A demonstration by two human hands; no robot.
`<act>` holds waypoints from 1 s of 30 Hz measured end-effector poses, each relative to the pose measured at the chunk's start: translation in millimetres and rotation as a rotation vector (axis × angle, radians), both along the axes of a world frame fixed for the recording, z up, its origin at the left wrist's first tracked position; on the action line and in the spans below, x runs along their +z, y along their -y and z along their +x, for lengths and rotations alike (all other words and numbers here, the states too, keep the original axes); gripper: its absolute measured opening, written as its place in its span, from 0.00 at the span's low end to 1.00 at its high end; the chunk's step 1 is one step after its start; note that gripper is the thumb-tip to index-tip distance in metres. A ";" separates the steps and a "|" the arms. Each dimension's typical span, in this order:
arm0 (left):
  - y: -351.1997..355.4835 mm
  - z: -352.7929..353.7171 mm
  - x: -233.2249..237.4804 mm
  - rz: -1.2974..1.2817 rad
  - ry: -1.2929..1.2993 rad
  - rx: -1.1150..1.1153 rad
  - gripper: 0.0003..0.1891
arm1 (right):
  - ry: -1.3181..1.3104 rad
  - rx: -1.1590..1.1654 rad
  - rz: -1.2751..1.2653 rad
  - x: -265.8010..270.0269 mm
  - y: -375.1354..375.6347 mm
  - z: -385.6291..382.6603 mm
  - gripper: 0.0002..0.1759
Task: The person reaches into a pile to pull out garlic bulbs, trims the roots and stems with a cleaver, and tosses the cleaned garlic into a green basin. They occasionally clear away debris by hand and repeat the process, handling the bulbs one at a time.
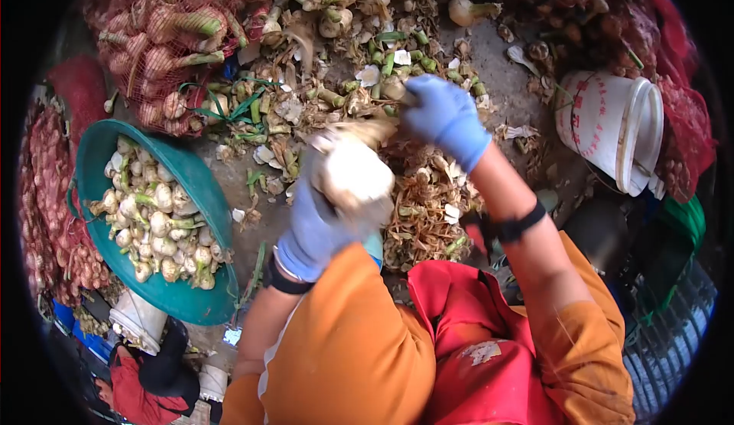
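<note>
A large whitish garlic bulb [355, 173], blurred by motion, is in my left hand [312, 226], which wears a blue-grey glove. Its brownish stalk [367, 131] points up and right toward my right hand [446, 118]. That hand, in a blue glove, is closed just beyond the stalk's end; what it holds, if anything, is too blurred to tell. Beneath both hands lies a heap of dry peelings, roots and cut green stems [428, 203]. On the left, a green basin [172, 157] holds many trimmed garlic bulbs [160, 218].
Red net sacks of garlic [172, 50] stand at the upper left. A white bucket [604, 123] lies tipped at the right beside red netting [688, 127]. Loose bulbs [336, 4] are scattered at the top. A person in red [145, 387] is at the lower left, near another white bucket [139, 316].
</note>
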State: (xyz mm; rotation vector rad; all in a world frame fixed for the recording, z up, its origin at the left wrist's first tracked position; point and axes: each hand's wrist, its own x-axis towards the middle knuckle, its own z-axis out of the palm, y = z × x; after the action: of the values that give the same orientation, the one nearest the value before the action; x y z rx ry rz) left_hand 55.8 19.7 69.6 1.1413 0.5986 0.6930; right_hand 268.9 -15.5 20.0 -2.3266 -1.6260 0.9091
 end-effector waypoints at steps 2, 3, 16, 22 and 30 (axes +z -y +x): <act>9.7 -6.1 8.0 -0.795 -0.066 0.188 0.39 | -0.341 -0.359 -0.050 -22.9 3.5 25.1 0.11; 2.3 -6.0 2.8 -0.451 -0.178 0.117 0.41 | -0.619 -0.441 -0.088 -10.5 -6.0 15.5 0.13; -48.8 -41.5 -4.8 -0.325 -0.143 0.483 0.21 | -0.042 0.155 -0.247 18.1 -38.3 43.5 0.17; -97.7 -81.0 18.0 -0.629 0.795 -0.033 0.15 | 0.122 0.141 0.075 -24.3 -101.6 58.0 0.21; -80.1 -24.4 -62.8 -0.383 0.049 0.231 0.32 | 0.088 -0.115 -0.073 -46.6 -57.7 70.7 0.22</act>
State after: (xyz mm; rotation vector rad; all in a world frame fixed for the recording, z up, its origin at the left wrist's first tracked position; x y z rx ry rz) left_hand 31.3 99.8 6.7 0.7038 0.7910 0.7621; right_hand 339.6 42.2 -26.6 -2.5135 -1.4951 0.8673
